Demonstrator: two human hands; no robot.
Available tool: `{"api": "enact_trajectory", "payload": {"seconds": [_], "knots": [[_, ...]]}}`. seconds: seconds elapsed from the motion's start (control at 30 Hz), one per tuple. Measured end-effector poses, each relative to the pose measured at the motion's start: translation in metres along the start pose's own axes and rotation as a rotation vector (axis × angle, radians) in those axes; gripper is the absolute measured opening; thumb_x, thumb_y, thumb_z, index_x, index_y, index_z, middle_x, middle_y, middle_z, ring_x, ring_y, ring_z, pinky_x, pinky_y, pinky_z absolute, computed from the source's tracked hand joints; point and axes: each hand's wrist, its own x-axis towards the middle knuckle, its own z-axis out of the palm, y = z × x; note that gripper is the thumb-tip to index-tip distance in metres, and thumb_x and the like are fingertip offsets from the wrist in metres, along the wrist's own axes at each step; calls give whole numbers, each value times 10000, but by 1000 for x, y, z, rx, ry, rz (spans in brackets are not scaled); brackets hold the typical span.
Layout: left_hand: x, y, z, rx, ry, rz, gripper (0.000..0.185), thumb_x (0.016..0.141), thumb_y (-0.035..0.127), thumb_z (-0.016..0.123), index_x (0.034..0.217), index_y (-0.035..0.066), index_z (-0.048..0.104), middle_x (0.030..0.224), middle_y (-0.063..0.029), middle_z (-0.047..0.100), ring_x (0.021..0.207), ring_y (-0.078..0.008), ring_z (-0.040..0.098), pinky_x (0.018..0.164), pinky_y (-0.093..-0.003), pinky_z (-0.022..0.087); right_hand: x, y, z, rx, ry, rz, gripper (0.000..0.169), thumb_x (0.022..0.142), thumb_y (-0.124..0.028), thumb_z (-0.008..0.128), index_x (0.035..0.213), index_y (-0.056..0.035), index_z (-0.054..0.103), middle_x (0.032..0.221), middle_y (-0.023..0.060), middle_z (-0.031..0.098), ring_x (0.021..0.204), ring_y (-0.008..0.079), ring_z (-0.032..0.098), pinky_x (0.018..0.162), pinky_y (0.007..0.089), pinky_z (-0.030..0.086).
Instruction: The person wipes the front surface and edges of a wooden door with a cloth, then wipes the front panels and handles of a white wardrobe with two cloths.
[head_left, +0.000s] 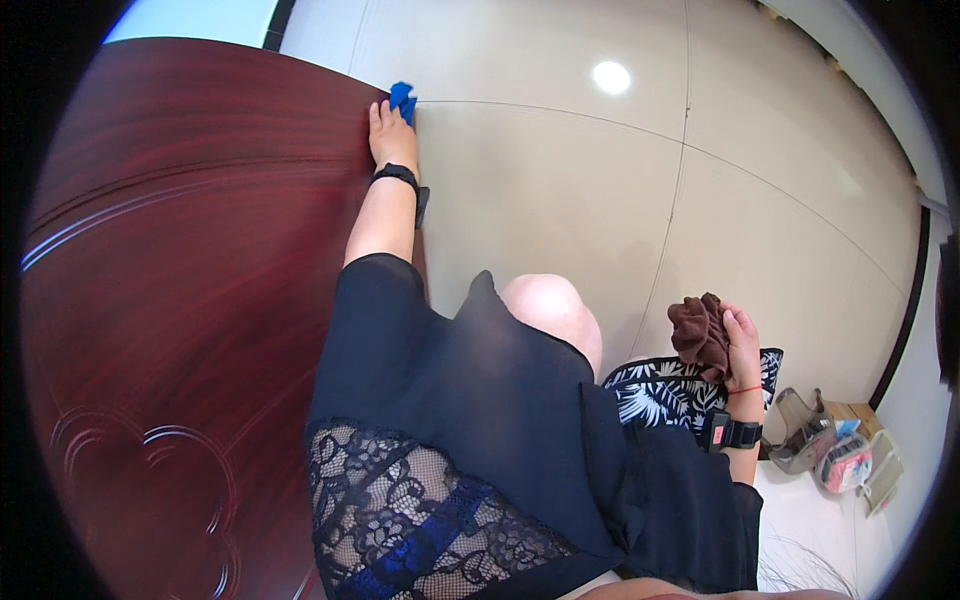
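At the far edge of a dark reddish wood-grain door, my left hand grips a blue cloth. The cloth sticks out past my fingertips, and part of it is hidden under the hand. The fingers lie against the door's edge with the arm stretched along it. Off to the right, my right hand has hold of a crumpled brown cloth, held up in front of my body and apart from the door. Curved grooves are worked into the door's face.
Beige floor tiles spread out ahead. Black-and-white leaf-patterned fabric shows below my right hand. Several bags and packages, including a pink-and-white pack, are gathered at the lower right by a white wall with a dark skirting strip.
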Motion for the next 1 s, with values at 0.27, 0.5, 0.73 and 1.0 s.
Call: {"api": "enact_trajectory", "payload": {"seconds": [0.27,0.5,0.73,1.0], "knots": [[-56,25,20,-84,-225,296,333,953,194,442,1186,152,677,1385,-12,514,1427,-254,238,1160,-524,33,-1,0,2,-28,-61,-10,240,1000,-164,460,1153,-3,549,1095,100,624,991,177,621,853,302,524],[-196,34,22,-62,-329,500,310,951,195,451,1112,157,713,1277,1,601,1414,-241,278,1156,-569,11,9,-4,1,-194,-130,-65,300,999,-227,483,1191,-20,584,1126,74,636,1038,161,602,892,292,495],[-252,14,-5,-58,-126,444,271,907,168,492,1028,141,734,1181,-11,641,1337,-220,389,1145,-555,130,45,16,-16,-475,-347,-458,311,1007,-213,445,1218,-9,547,1131,108,633,997,179,637,832,279,536],[-218,-40,-73,59,320,-81,325,939,211,443,1203,204,632,1338,19,536,1362,-235,367,1099,-608,170,25,5,-12,-641,-438,-613,370,878,-161,591,1237,-79,558,1133,88,635,998,200,629,817,294,530]]}}
